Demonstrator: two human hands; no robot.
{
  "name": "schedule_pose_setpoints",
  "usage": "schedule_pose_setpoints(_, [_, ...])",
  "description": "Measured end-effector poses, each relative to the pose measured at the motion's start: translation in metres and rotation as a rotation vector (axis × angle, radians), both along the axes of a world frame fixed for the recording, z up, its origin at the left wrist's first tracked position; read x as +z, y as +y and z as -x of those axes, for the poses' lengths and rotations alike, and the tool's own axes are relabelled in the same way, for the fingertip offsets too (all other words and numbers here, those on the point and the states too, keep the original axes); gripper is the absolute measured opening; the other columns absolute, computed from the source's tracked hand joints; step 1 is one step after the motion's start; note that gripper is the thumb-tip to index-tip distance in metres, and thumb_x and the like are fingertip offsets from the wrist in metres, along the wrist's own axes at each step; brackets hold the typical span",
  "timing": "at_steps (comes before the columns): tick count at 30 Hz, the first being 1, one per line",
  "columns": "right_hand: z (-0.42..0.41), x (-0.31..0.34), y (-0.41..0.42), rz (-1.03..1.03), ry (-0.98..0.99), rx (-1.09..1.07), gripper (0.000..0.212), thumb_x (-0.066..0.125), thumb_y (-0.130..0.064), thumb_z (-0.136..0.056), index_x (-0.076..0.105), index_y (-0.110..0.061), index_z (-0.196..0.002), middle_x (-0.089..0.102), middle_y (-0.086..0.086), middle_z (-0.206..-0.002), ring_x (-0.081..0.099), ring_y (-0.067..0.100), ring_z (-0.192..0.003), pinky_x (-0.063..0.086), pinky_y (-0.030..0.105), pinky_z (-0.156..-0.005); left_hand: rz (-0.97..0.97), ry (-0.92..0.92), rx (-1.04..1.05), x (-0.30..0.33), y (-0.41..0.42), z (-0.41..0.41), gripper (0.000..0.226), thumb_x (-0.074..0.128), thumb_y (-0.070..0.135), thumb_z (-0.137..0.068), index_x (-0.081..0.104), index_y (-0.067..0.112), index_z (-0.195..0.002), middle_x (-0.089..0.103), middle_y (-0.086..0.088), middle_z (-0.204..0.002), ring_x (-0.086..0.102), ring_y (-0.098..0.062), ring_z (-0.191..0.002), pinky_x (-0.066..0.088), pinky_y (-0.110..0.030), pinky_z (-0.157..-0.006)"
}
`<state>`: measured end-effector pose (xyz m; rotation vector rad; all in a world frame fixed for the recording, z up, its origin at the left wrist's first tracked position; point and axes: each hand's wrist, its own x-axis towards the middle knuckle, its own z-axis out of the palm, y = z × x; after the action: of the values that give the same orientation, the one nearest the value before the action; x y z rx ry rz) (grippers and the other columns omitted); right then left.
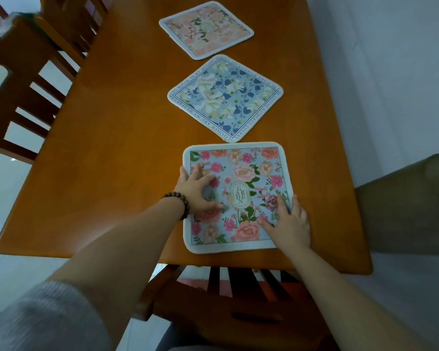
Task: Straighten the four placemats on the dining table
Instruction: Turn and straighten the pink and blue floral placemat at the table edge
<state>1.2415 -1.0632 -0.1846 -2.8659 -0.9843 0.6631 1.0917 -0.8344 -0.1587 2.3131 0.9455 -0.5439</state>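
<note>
Left hand [197,192] and right hand [288,224] press flat, unclenched, squaring the pink-flowered blue fabric placemat [249,173] to the orange wooden table [107,153] edge.

home dining room: wooden table [99,153], slatted chairs [23,97], floral placemats [224,97].

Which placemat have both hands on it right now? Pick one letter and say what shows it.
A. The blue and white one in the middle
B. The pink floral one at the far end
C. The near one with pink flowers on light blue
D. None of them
C: the left hand and right hand both press flat on the near placemat, which lies square to the table edge.
</note>
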Motion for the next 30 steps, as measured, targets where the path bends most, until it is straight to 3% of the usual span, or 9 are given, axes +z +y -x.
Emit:
schedule_pose_setpoints(5, [-0.011,0.004,-0.002,-0.101,0.044,-0.043,0.102,0.042,-0.084,-0.07,0.008,-0.032,-0.151,0.001,0.009,-0.16,0.007,0.033,-0.144,0.017,0.051,-0.114,-0.051,-0.037,0.078,-0.003,-0.018,0.025,0.125,0.062,0.083,-0.055,-0.007,0.038,-0.149,-0.022,-0.009,-0.156,-0.018,-0.033,-0.143,0.005,-0.049,-0.116])
schedule_pose_setpoints(9, [-0.025,0.001,-0.011,-0.121,0.093,-0.035,0.112,0.037,-0.088,-0.062,0.003,-0.031,-0.152,-0.004,0.013,-0.16,-0.005,0.03,-0.147,0.003,0.052,-0.116,-0.09,0.041,0.046,-0.01,-0.046,0.056,0.144,0.049,0.096,-0.038,-0.028,0.035,-0.143,-0.038,-0.018,-0.147,-0.03,-0.035,-0.137,-0.006,-0.046,-0.115])
schedule_pose_setpoints(14, [-0.016,-0.002,-0.018,-0.083,0.087,0.065,0.112,0.03,-0.091,-0.061,-0.001,-0.035,-0.151,-0.01,0.008,-0.16,-0.01,0.025,-0.147,-0.004,0.05,-0.115,-0.108,0.156,-0.113,-0.02,-0.062,0.083,0.146,0.054,0.096,-0.034,-0.046,0.043,-0.127,-0.049,-0.01,-0.138,-0.045,-0.032,-0.125,-0.019,-0.044,-0.106])
schedule_pose_setpoints(18, [0.001,0.002,-0.023,-0.072,0.113,0.067,0.111,0.032,-0.09,-0.06,0.002,-0.036,-0.151,-0.013,0.013,-0.159,-0.009,0.028,-0.146,-0.002,0.047,-0.117,-0.152,0.178,-0.167,-0.02,-0.063,0.085,0.142,0.062,0.088,-0.045,-0.048,0.043,-0.124,-0.045,-0.012,-0.143,-0.041,-0.034,-0.129,-0.018,-0.044,-0.107])
schedule_pose_setpoints(23, [0.004,0.007,-0.042,-0.104,0.222,0.074,0.11,0.055,-0.082,-0.063,0.0,-0.041,-0.15,-0.014,0.009,-0.159,-0.007,0.029,-0.146,0.001,0.047,-0.116,-0.172,0.167,-0.167,-0.019,-0.064,0.085,0.138,0.059,0.088,-0.049,-0.041,0.043,-0.132,-0.039,-0.01,-0.148,-0.04,-0.03,-0.129,-0.017,-0.043,-0.105])
schedule_pose_setpoints(30, [0.001,0.014,-0.061,0.064,0.242,0.176,0.148,0.077,-0.074,-0.046,-0.033,-0.041,-0.139,-0.03,0.006,-0.155,-0.026,0.024,-0.142,-0.009,0.051,-0.113,-0.242,0.204,-0.178,-0.016,-0.071,0.086,0.14,0.057,0.09,-0.05,-0.049,0.036,-0.124,-0.036,-0.016,-0.149,-0.032,-0.037,-0.136,-0.011,-0.048,-0.113])
